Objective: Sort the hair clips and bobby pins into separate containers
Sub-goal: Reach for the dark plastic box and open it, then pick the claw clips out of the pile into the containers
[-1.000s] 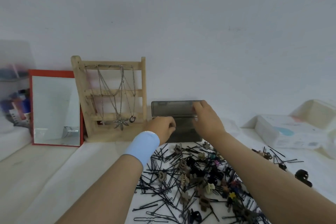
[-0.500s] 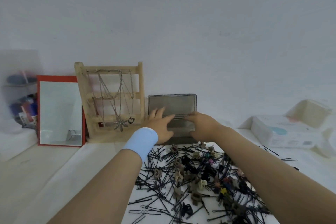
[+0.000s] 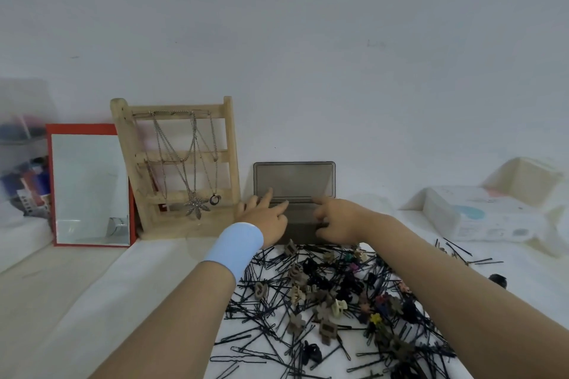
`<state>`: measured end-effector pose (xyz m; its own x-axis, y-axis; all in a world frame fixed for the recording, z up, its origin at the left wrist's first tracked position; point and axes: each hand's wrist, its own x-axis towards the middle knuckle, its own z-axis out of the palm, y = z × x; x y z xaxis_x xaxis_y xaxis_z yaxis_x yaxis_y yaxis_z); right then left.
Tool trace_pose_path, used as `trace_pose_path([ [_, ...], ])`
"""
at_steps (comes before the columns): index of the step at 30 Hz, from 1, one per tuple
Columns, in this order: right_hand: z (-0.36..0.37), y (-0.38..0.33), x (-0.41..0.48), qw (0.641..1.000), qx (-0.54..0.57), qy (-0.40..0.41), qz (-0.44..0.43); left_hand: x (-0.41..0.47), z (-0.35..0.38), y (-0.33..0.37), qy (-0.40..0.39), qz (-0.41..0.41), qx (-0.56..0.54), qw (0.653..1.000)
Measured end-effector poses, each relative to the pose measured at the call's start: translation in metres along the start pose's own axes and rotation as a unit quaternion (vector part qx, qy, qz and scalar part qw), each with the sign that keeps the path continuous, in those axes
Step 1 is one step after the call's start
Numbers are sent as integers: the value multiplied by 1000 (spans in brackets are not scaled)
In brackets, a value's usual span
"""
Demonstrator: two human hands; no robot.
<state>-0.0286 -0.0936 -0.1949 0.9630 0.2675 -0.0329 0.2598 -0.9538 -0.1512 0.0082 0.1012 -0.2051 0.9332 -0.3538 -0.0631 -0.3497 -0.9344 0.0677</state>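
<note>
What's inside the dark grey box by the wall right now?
The dark translucent grey plastic box has its lid raised against the wall. The left hand and right hand cover its opening, so its contents cannot be seen.

I see a red-framed mirror [image 3: 90, 186] leaning on the wall, a wooden jewellery rack [image 3: 178, 169] hung with silver necklaces [image 3: 191, 169] just beside it, and a white tissue pack [image 3: 483, 214] far right.

Both hands, the left hand [image 3: 267, 216] and right hand [image 3: 337, 218], rest on a smoky grey box [image 3: 294, 181] with its lid upright, behind a heap of bobby pins [image 3: 268, 314] and hair clips [image 3: 326, 328].
</note>
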Motion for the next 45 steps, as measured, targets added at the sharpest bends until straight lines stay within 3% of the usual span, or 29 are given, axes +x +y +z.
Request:
trace_pose_path([
  [2, -6, -3, -9, 998, 57, 19, -3, 0, 0, -1, 23, 3, -2, 1000],
  [4, -16, -3, -17, 986, 123, 112, 9, -4, -7, -1, 98, 27, -12, 995],
  [6, -26, 1, -24, 972, 131, 191, 47, -14, -17, 2, 185, 75, -49, 979],
  [7, -30, 3, -27, 972, 112, 193, 79, -19, -22, 4, 195, 99, -76, 973],
  [10, -31, 2, -35, 980, 12, 99, 170, -34, -30, 14, 113, 119, -100, 981],
  [15, -9, -5, -33, 979, -69, 37, 190, -33, -23, 23, 18, 102, -2, 995],
  [19, -5, 0, -29, 981, -67, 1, 181, -24, -7, 28, 2, 103, 46, 994],
  [26, -37, 12, -43, 980, 77, -32, 180, -23, -6, 33, -33, 90, 20, 995],
  [32, -34, 10, -37, 969, 160, 127, 136, -33, -24, 23, -5, 104, -59, 993],
  [34, -22, 10, -28, 966, 155, 174, 108, -35, -30, 17, 46, 112, -129, 984],
  [38, -18, 16, -24, 958, 190, 192, 91, -26, -36, 11, 162, 103, -235, 953],
  [41, -32, 22, -32, 968, 155, 164, 108, -10, -31, 14, 160, 97, -231, 955],
  [45, -31, 24, -42, 983, 83, 13, 166, 1, -22, 19, 142, 119, -182, 966],
])
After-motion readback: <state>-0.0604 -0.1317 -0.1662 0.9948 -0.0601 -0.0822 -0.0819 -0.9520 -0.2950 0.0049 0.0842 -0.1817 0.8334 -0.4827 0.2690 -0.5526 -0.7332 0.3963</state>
